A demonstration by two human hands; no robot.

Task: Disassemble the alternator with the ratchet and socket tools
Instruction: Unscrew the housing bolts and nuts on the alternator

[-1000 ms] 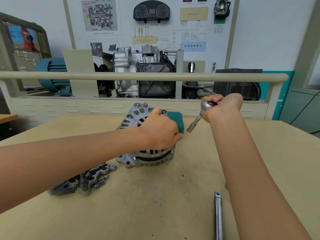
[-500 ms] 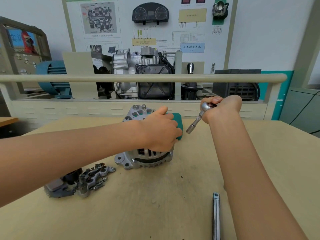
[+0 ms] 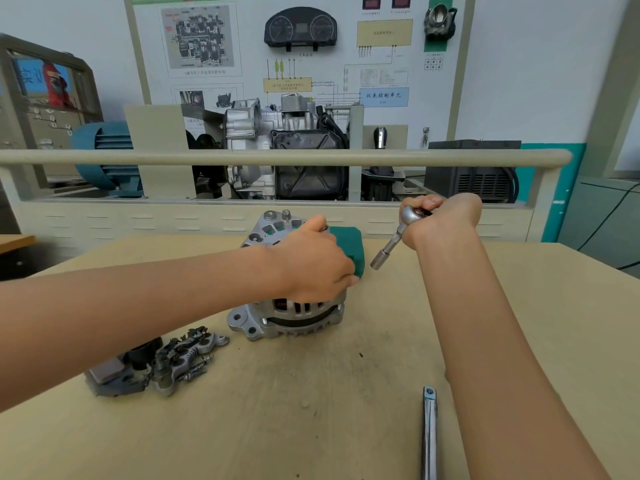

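Head view: left hand (image 3: 315, 265) still grips alternator (image 3: 291, 317); right hand (image 3: 440, 216) keeps clutching ratchet (image 3: 398, 233), barely shifted.

Silver metal, teal green and pale tan

The alternator (image 3: 287, 317) is dull silver with dark slots, a teal-green block (image 3: 348, 245) on it. The ratchet (image 3: 398, 233) shines chrome, as does the bar (image 3: 429, 434) lying on the pale tan, scuffed counter (image 3: 311, 410). The removed parts (image 3: 156, 365) are grey and black. Behind, a teal motor (image 3: 107, 154).
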